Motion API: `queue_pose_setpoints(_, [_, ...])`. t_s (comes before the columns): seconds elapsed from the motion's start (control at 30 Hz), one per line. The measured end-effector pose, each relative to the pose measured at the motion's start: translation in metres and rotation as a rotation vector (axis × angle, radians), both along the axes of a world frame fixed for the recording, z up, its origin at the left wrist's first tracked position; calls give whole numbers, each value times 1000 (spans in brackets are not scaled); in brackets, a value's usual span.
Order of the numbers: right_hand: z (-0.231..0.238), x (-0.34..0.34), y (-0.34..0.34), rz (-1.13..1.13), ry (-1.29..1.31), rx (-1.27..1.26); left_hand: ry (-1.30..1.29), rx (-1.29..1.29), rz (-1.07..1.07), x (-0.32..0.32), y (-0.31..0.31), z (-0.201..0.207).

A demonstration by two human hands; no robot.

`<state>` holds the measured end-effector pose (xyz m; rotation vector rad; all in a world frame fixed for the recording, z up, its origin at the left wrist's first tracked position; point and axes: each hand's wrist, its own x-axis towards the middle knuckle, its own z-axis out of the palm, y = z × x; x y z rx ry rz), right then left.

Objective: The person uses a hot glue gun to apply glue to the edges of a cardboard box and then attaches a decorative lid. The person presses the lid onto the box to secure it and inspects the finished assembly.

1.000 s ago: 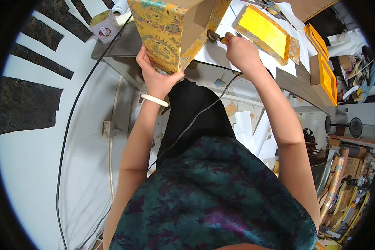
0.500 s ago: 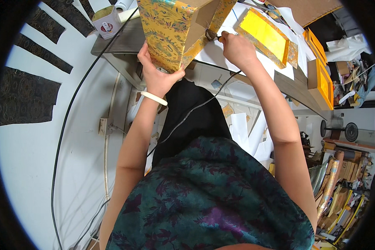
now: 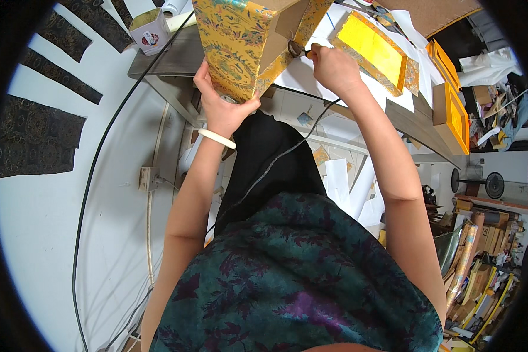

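Observation:
A tall open box (image 3: 232, 50) covered in gold patterned brocade is tilted up at the table's near edge, its bare brown cardboard inside facing right. My left hand (image 3: 226, 111) is closed on its lower end, fingers on the left side and thumb by the bottom corner. Closed too, my right hand (image 3: 337, 70) grips a small tool (image 3: 295, 49) with a dark, rounded head; its handle is mostly hidden in my fingers. That head touches or nearly touches the box's right-hand edge. Just right of it lies a shallow brocade tray (image 3: 372, 50) with a bright yellow inside.
White paper covers part of the dark table (image 3: 176, 58). A grey cord (image 3: 276, 154) hangs over my lap, and a black cable (image 3: 102, 138) runs along the left. Orange-yellow frames (image 3: 452, 120) stand at the right edge. A white carton (image 3: 149, 35) sits at the back left.
The tool's head has shifted slightly left along the box edge, with my right hand moving a little with it. My left hand and the box have barely moved.

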<state>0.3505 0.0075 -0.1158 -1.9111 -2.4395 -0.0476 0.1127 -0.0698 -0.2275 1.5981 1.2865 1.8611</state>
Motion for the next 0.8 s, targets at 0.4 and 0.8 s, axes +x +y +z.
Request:
queue_pose_setpoints(0.4, [-5,7,2,0,22,14,-8,-16,-10,1,0,2])
queue_pose_setpoints(0.8, [-5,2,-13,33,117,9,5,-38,-4,-1,1,-3])
